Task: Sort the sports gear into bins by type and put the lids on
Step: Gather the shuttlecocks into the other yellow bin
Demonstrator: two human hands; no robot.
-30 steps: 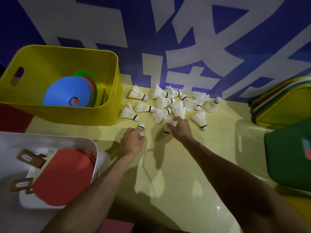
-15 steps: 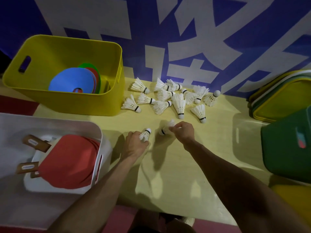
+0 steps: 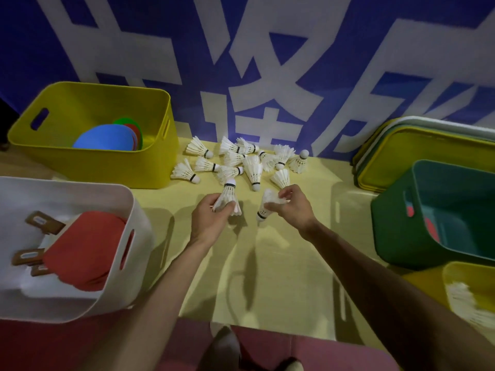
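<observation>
Clamping fingers: left hand [image 3: 210, 223] on a cork-up shuttlecock [image 3: 229, 192], right hand [image 3: 293, 208] on a cork-down shuttlecock [image 3: 263, 208]; wall characters [image 3: 267, 49] cropped, unreadable.

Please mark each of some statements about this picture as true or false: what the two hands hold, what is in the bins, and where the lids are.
1. The left hand grips a shuttlecock, and the right hand pinches another shuttlecock. True.
2. The white bin holds the coloured discs. False: it holds red paddles; the discs lie in the yellow bin.
3. A pile of shuttlecocks lies on the surface beyond the hands. True.
4. A lid covers the green bin. False: it is open, and the stacked lids lie behind it.
</observation>
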